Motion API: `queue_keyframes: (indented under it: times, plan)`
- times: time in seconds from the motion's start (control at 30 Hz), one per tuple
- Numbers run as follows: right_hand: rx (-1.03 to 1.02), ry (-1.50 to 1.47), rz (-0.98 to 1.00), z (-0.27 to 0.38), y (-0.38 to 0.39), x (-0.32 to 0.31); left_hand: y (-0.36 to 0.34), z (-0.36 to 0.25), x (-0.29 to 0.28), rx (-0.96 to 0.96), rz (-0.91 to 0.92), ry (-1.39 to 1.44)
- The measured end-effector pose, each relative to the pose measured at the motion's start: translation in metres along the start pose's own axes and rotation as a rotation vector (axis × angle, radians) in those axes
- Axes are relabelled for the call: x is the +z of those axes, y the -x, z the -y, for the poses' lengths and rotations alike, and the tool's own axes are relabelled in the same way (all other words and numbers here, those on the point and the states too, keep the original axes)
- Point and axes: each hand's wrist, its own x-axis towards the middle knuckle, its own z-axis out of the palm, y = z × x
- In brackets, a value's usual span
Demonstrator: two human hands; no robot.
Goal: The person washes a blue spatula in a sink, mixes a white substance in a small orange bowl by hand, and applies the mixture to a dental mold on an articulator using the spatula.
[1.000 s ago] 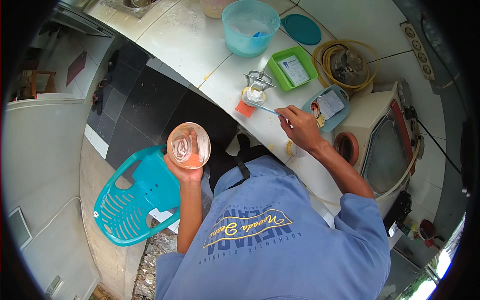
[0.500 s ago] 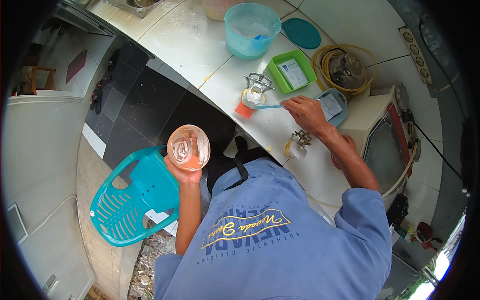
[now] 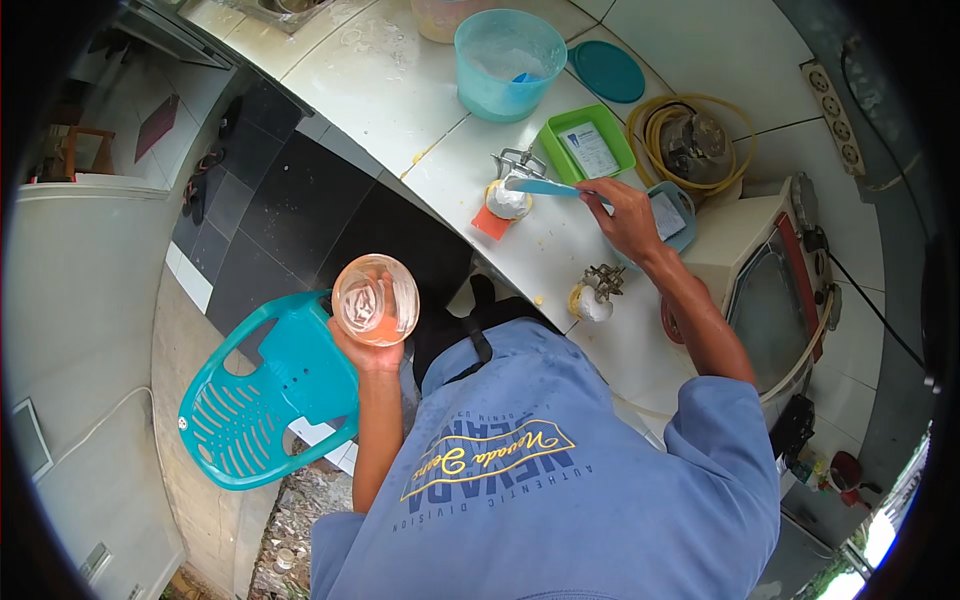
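My left hand [image 3: 362, 345] is wrapped round a translucent peach bowl [image 3: 398, 300] smeared with white paste, held out beside the counter edge. In my right hand [image 3: 618, 208] is a flat light-blue spatula [image 3: 550, 187], its tip over a mound of white paste [image 3: 508, 205]. That mound sits at the front of a metal hinged frame [image 3: 523, 160], beside an orange square [image 3: 488, 226] on the counter. Nearer me stands a second metal frame [image 3: 605, 280] with white and yellowish material on it.
White tiled counter [image 3: 360, 80] with turquoise tub [image 3: 505, 75], teal lid [image 3: 608, 70], green tray [image 3: 585, 140], light-blue container [image 3: 680, 235], coiled yellow hose [image 3: 660, 150], power strip [image 3: 830, 110] and cream appliance [image 3: 730, 250]. A turquoise plastic chair [image 3: 240, 420] stands left, over dark floor tiles [image 3: 280, 220].
My right hand and the spatula have moved slightly up and right, the blade now higher across the white mound. The second frame has come into fuller view. My left hand is nearly unmoved.
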Motion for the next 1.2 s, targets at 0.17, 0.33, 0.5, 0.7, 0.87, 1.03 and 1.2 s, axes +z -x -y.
queue_keyframes:
  times: [0.17, 0.33, 0.5, 0.7, 0.87, 1.03, 1.2]
  plan:
    - [0.259, -0.354, -0.036, 0.036, 0.005, -0.014, -0.007, 0.012, 0.023, -0.051, -0.003, 0.085]
    - [-0.008, -0.504, -0.007, 0.135, 0.019, 0.022, -0.029, 0.038, 0.059, -0.083, -0.055, 0.027]
    - [0.068, -0.355, 0.015, 0.143, 0.062, 0.026, -0.044, 0.041, 0.104, -0.084, 0.030, 0.102]
    - [0.145, -0.166, -0.037, 0.159, 0.038, -0.035, -0.053, 0.027, 0.130, -0.149, 0.314, -0.010]
    - [0.001, 0.133, -0.006, 0.174, -0.020, -0.030, -0.072, 0.005, 0.144, -0.214, 0.340, -0.193]
    - [0.085, 0.113, 0.082, 0.191, -0.017, 0.025, -0.100, -0.013, 0.152, -0.204, 0.348, -0.263]
    - [0.685, -0.925, 0.268, 0.237, -0.042, 0.053, -0.117, -0.017, 0.173, -0.301, 0.423, -0.307]
